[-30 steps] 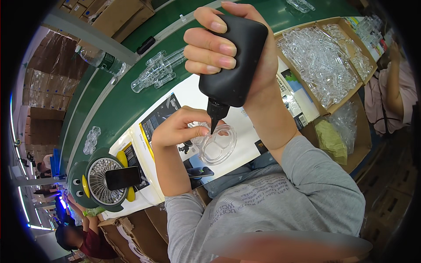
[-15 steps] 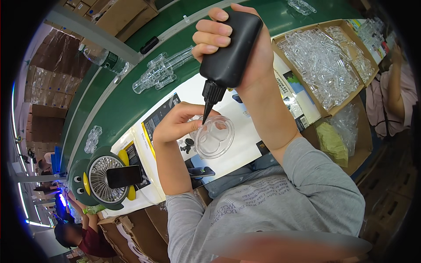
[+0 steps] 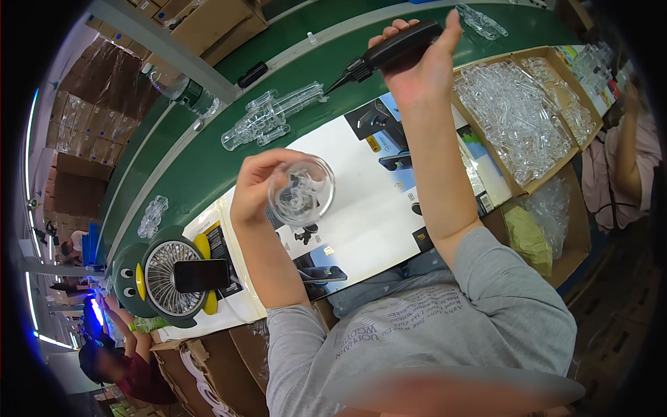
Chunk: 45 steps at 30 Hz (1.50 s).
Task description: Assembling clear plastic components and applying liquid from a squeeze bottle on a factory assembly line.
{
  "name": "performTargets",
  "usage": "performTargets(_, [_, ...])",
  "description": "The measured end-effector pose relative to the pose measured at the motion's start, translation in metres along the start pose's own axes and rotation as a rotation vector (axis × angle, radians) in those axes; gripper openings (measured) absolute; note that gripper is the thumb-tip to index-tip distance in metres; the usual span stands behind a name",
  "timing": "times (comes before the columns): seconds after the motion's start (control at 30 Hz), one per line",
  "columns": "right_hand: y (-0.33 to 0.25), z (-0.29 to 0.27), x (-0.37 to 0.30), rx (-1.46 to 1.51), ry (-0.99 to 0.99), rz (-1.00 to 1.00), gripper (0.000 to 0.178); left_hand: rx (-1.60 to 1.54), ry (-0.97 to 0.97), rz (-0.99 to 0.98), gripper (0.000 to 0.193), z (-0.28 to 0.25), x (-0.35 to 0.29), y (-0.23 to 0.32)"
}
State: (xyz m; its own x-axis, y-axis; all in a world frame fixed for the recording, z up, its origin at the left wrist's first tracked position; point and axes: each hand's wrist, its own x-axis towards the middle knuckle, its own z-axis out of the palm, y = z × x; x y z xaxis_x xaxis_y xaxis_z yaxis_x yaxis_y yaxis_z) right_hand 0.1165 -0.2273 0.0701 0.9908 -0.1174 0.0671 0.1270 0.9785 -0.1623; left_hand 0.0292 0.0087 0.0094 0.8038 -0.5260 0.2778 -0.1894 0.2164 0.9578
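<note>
Clear round piece (image 3: 313,201) is in the left grip (image 3: 252,186), fingers pinched on its side. The right grip (image 3: 420,80) curls around a black bottle (image 3: 403,47). Clear parts (image 3: 260,119) lie beyond the left grip.

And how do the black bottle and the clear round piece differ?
Colour: the black bottle looks opaque; the clear round piece is see-through.
Shape: the bottle is long, tapering to a point; the piece has a circular rim.
Place: the bottle is in the right hand; the piece is in the left hand.
Shared: both are hand-held.
</note>
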Motion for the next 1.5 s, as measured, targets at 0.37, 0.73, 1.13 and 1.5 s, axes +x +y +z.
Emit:
performTargets(0.37, [0.039, -0.09, 0.038, -1.423, -0.619, -0.503, 0.046, 0.019, 0.421, 0.158, 0.044, -0.009, -0.011, 0.014])
performTargets(0.73, [0.066, -0.161, -0.004, -1.807, -1.48, -0.656, 0.015, 0.073, 0.361, 0.236, 0.065, -0.002, -0.008, 0.019])
performTargets(1.13, [0.082, -0.17, -0.019, -1.753, -1.841, -0.591, 0.026, 0.031, 0.388, 0.307, 0.06, -0.012, -0.017, 0.008])
performTargets(1.5, [0.078, -0.161, -0.028, -1.68, -1.671, -0.541, 0.026, 0.014, 0.478, 0.344, 0.062, -0.011, -0.011, 0.002])
